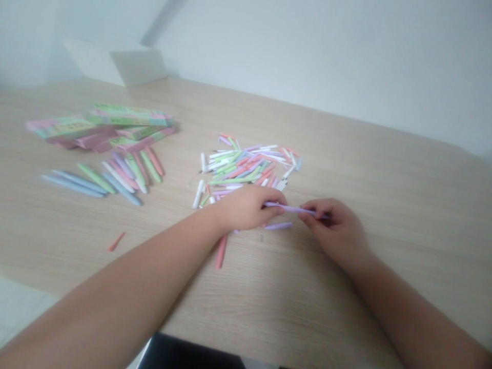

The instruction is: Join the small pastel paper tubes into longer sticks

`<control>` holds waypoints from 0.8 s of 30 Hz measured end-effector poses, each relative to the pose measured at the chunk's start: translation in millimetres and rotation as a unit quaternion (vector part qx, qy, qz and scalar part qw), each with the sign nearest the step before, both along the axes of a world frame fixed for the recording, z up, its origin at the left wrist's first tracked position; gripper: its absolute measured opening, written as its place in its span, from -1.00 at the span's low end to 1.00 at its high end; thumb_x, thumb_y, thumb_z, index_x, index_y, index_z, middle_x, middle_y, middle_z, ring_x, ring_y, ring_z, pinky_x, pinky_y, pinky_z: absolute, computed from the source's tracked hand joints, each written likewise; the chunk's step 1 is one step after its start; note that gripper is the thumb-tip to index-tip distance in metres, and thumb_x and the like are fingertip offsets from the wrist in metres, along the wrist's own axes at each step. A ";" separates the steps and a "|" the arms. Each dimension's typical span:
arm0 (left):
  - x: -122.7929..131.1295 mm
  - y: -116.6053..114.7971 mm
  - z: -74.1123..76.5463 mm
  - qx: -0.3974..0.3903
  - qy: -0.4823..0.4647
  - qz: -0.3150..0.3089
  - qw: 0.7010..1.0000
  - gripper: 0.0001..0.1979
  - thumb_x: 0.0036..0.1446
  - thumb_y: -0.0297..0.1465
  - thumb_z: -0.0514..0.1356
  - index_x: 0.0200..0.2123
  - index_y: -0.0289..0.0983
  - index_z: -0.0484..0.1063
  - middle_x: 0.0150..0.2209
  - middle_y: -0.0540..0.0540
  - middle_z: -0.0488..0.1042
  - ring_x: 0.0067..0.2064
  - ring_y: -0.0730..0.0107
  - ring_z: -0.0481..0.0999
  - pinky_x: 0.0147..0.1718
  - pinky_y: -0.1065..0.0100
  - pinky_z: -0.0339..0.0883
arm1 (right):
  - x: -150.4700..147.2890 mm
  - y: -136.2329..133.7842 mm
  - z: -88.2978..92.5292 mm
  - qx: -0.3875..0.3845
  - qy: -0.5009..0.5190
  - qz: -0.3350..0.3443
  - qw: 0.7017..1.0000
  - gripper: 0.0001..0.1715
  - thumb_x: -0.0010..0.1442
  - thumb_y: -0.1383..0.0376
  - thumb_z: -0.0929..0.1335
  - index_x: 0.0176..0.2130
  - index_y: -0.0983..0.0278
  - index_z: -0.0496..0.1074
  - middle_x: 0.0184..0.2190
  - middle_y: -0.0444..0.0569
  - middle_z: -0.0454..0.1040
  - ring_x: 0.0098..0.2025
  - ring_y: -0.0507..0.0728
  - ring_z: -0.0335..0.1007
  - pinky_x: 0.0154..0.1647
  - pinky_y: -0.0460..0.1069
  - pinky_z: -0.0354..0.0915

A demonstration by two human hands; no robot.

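A slim purple pen part (pixel 294 208) is held nearly level between my two hands, above the wooden table. My left hand (pixel 255 206) is closed on its left end, and my right hand (pixel 333 220) pinches its right end. Just below lies a loose purple piece (pixel 279 225). Behind my left hand spreads a pile of pen parts (pixel 246 166) in green, white, purple and coral. A coral tube (pixel 220 252) rests under my left forearm, partly hidden by it.
Several pastel pens (pixel 132 171) lie at the left, in front of stacked colourful boxes (pixel 130 115). A small coral piece (pixel 116 241) is nearer the front. A white folded object (pixel 138 66) stands at the back of the wooden table (pixel 403 205).
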State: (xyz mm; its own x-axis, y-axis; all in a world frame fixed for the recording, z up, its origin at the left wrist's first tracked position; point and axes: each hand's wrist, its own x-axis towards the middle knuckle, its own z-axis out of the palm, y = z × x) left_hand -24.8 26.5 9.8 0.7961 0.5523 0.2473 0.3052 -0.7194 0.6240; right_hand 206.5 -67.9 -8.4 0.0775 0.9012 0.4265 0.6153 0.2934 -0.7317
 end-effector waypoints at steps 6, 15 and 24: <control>0.7 -1.2 -0.2 -0.007 -0.010 0.005 1.000 -0.71 0.32 -0.24 0.11 -0.05 -0.21 0.56 -0.25 -0.07 0.60 -0.24 0.36 0.51 -0.27 0.36 0.29 | 1.1 -1.3 2.5 -0.010 -0.019 -0.002 1.000 -0.68 0.19 0.17 0.49 -0.43 0.17 0.32 -0.28 -0.05 0.61 -0.32 0.14 0.53 -0.35 0.03 0.46; 0.2 -2.6 1.2 0.008 -0.011 -0.008 1.000 -0.73 0.32 -0.30 0.09 -0.07 -0.22 0.55 -0.20 -0.08 0.60 -0.19 0.33 0.52 -0.23 0.34 0.31 | -2.6 -1.8 5.0 -0.041 0.020 -0.007 0.999 -0.64 0.17 0.12 0.51 -0.43 0.17 0.31 -0.28 -0.04 0.65 -0.33 0.16 0.57 -0.37 0.04 0.47; 5.7 -10.0 0.4 0.026 -0.019 -0.019 0.999 -0.73 0.36 -0.27 0.08 -0.07 -0.22 0.54 -0.19 -0.06 0.59 -0.18 0.33 0.50 -0.20 0.31 0.29 | 0.2 -0.6 7.3 -0.134 0.040 0.019 0.990 -0.67 0.33 0.00 0.37 -0.27 0.16 0.27 -0.57 -0.17 0.50 -0.56 0.11 0.45 -0.53 -0.01 0.34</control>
State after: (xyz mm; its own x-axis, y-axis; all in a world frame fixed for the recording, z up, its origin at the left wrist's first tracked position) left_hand -19.1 16.5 10.2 0.8057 0.5081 0.3044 0.2545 -0.7611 0.5966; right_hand 206.8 -68.5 -1.0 0.0650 0.9839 0.1662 0.5447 0.1045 -0.8321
